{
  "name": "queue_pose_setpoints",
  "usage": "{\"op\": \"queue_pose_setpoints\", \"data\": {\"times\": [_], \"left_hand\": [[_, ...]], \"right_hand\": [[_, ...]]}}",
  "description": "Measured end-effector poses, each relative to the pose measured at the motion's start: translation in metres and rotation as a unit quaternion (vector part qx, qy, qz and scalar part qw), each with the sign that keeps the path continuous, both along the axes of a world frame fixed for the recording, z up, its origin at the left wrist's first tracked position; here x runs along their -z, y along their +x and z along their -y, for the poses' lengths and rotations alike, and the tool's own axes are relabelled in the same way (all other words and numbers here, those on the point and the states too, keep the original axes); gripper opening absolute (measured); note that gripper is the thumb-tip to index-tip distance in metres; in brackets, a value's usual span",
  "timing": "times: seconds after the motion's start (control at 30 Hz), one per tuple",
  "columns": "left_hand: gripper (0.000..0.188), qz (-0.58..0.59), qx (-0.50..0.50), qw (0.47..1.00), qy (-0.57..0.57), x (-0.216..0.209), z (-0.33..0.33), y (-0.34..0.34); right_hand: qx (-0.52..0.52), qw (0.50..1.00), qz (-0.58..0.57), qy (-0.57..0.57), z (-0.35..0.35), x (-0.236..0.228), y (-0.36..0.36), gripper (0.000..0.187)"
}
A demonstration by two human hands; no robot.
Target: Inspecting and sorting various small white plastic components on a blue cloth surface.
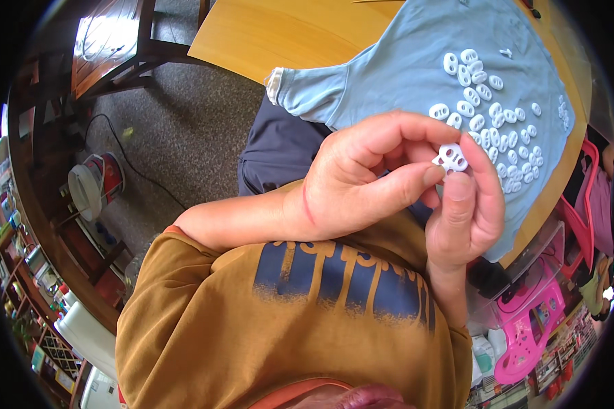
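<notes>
In front of my chest, both hands come together around a small white plastic piece (451, 158) with several holes in it. My left hand (368, 167) pinches it between thumb and fingertips from the left. From the right, my right hand (467, 218) presses its thumb and curled forefinger against the same piece. Just beyond my fingers lies a scatter of white oval pieces (465, 108), each with holes through it. They rest on a light blue cloth garment (389, 75) with a sleeve pointing left. A few smaller white bits (563, 112) sit by its right edge.
Under the garment is a yellow wooden table (266, 34). At the left, a dark wooden bench (109, 48) and a white bucket (85, 191) stand on the speckled floor (177, 116). A pink plastic item (532, 320) is at the lower right, below a red-framed chair (583, 211).
</notes>
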State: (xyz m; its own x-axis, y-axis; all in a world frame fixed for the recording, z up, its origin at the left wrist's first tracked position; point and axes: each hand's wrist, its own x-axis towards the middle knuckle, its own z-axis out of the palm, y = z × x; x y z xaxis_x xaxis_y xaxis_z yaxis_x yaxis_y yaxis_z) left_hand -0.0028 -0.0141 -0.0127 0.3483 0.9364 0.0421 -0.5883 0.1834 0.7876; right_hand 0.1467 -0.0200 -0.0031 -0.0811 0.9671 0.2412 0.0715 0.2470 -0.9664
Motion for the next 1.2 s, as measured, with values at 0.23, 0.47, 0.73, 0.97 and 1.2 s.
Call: {"op": "queue_pose_setpoints", "data": {"times": [0.23,0.47,0.73,0.97,1.2], "left_hand": [[0.033,-0.015,-0.023,0.998,-0.050,-0.003,0.006,0.004],[0.035,-0.028,-0.058,0.996,-0.069,-0.007,0.007,0.008],[0.038,-0.018,-0.061,0.996,-0.062,-0.005,0.007,0.010],[0.040,0.009,-0.067,0.998,-0.017,0.003,0.009,0.013],[0.041,0.006,-0.022,1.000,0.018,0.007,0.008,0.009]], "right_hand": [[0.012,0.999,-0.012,-0.044,0.001,-0.005,-0.003,0.025],[0.048,0.996,-0.045,-0.061,0.000,-0.007,-0.011,0.022],[0.006,0.996,-0.047,-0.071,0.001,-0.007,-0.006,0.027],[-0.038,0.983,-0.126,-0.126,-0.001,-0.010,-0.001,0.033],[-0.066,0.993,-0.051,-0.088,-0.007,-0.009,0.016,0.035]]}}
